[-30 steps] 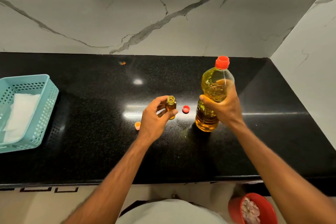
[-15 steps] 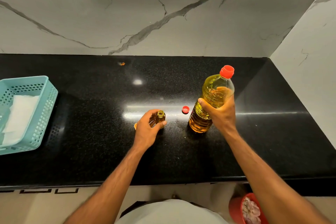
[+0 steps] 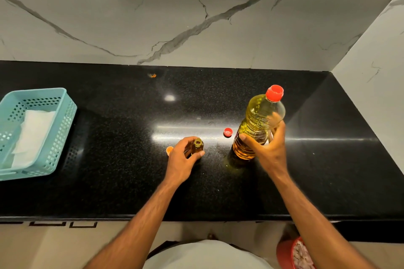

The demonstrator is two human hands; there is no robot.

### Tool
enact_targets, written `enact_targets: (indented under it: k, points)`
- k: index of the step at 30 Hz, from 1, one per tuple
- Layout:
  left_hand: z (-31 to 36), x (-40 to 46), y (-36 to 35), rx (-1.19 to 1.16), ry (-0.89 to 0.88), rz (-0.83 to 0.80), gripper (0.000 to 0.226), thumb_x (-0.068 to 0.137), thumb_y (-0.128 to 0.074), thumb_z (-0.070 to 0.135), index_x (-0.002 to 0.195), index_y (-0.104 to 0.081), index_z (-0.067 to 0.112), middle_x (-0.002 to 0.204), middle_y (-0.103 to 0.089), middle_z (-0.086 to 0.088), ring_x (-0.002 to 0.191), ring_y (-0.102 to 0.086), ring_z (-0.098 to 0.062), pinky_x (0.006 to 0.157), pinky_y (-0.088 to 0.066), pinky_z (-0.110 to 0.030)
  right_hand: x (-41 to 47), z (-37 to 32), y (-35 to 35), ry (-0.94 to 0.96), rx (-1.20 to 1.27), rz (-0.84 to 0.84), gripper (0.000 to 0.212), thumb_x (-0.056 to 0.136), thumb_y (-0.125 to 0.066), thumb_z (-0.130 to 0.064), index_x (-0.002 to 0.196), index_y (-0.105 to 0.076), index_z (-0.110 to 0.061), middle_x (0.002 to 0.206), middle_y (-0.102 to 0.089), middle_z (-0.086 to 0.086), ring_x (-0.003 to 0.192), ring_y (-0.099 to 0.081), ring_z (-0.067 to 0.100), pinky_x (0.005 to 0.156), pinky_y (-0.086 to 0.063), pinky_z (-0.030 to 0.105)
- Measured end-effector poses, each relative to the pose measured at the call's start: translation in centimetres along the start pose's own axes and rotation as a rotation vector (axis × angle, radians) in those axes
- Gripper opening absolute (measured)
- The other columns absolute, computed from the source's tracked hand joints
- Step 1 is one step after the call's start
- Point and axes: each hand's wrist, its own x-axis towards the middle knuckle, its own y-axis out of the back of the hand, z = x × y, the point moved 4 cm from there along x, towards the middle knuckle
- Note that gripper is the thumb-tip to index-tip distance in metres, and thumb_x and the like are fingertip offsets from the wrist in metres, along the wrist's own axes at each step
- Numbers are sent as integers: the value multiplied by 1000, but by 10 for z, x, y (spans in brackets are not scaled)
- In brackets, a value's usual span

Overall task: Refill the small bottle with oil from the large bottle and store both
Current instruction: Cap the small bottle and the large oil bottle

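Note:
The large clear bottle [image 3: 255, 122] of yellow oil stands on the black counter [image 3: 109, 181], its red cap [image 3: 274, 93] on. My right hand [image 3: 271, 153] wraps around its lower half from the right. The small amber bottle [image 3: 197, 146] stands uncapped on the counter to the left of it, pinched between the thumb and fingers of my left hand [image 3: 181, 164]. A loose red cap [image 3: 228, 132] lies between the two bottles. A small orange plug [image 3: 169, 150] sits just left of my left hand.
A teal perforated basket [image 3: 65, 129] holding a white folded cloth [image 3: 32, 135] sits at the counter's left end. Marble walls close the back and right side. A red bin [image 3: 286, 255] stands on the floor at lower right.
Both bottles came down onto the counter. The small one moved left and nearer to me in my left hand; the large one settled, leaning slightly, under my right hand.

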Motion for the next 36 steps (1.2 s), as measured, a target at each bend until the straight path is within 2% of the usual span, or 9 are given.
enact_targets:
  k: [4,8,12,17,20,22,26,32,36]
  points:
    - [-4,-2,-1,1,-9,-26,48,78,-77,20,122,-59,25,114,-65,8,108,-61,-5,101,-46,-25,-46,14,7,-92,43,159,82,71,-70,-54,139,-34,-25,138,-47,5,130,-45,11,111,-36,36]
    - [-11,-6,-3,-23,4,-54,57,78,-78,19,129,-54,27,114,-61,16,109,-57,2,96,-42,-11,-101,4,9,-64,23,202,29,84,-59,-46,111,-50,-44,105,-61,0,97,-60,15,85,-50,21]
    - [-7,-6,-7,-11,-23,-14,42,79,-76,16,117,-61,22,104,-67,12,103,-63,-3,97,-50,-24,-101,-46,-16,237,-157,-70,16,87,-65,-32,97,-61,-21,89,-62,-6,79,-62,16,68,-53,32]
    - [-9,-19,-5,14,-68,9,35,80,-76,20,110,-62,28,101,-69,13,99,-63,2,90,-50,-16,-42,-100,-74,406,-265,-299,11,88,-67,-22,94,-63,-14,89,-63,-4,82,-60,10,67,-52,29]
    - [-15,-33,3,21,-74,15,36,79,-76,19,105,-60,40,97,-67,25,97,-62,7,84,-47,-8,-6,-105,-122,381,-365,-486,14,89,-67,-23,97,-65,-13,89,-65,-1,82,-61,11,71,-52,32]
    - [-18,-41,8,1,-47,13,43,79,-76,18,106,-58,47,97,-66,29,99,-62,8,85,-47,-8,14,-94,-159,301,-531,-708,20,89,-66,-30,102,-65,-14,90,-67,1,84,-62,15,77,-53,36]
    - [-24,-48,14,-16,-38,8,40,78,-76,19,115,-63,29,104,-68,18,100,-64,4,92,-50,-17,30,-60,-213,216,-803,-1040,33,86,-67,-43,105,-64,-17,94,-66,1,90,-63,21,72,-50,34]
    - [-28,-54,27,3,-29,0,43,78,-75,21,119,-63,23,109,-68,9,103,-63,-1,95,-51,-26,21,-24,-249,261,-1038,-1248,47,78,-74,-49,113,-60,-21,96,-62,-1,92,-58,22,71,-45,34]
    - [-30,-56,32,12,-27,-11,43,80,-75,22,121,-61,26,112,-67,11,106,-61,0,97,-51,-26,11,-22,-258,326,-1020,-1297,32,83,-72,-33,111,-65,-21,97,-61,-4,88,-57,18,69,-44,31]
